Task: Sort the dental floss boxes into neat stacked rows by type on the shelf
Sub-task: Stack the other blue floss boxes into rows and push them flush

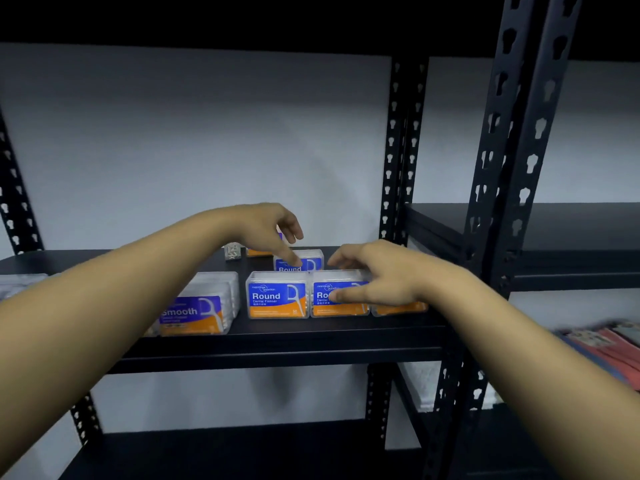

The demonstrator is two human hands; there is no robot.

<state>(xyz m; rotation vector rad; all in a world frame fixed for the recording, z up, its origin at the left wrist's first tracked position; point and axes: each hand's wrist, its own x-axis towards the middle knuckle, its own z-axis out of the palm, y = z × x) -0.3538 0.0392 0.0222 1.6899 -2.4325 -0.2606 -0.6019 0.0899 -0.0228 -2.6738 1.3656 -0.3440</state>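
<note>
- Round boxes (277, 295) form a near row; your right hand (377, 275) pinches the second box (337, 296).
- Left hand (273, 226), fingers loose, holds nothing.
- Smooth box (194, 315) and far boxes (299, 260) await stacking.

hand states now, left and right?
Left hand: open, fingers loosely curled, index finger pointing down at the back Round box; holds nothing.
Right hand: grips the middle front Round box, thumb on its label, fingers over its top.

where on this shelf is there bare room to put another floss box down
Bare shelf behind the Smooth box, left of the small cube, and the front lip. Crowded on the right: Round boxes side by side under both hands.
</note>
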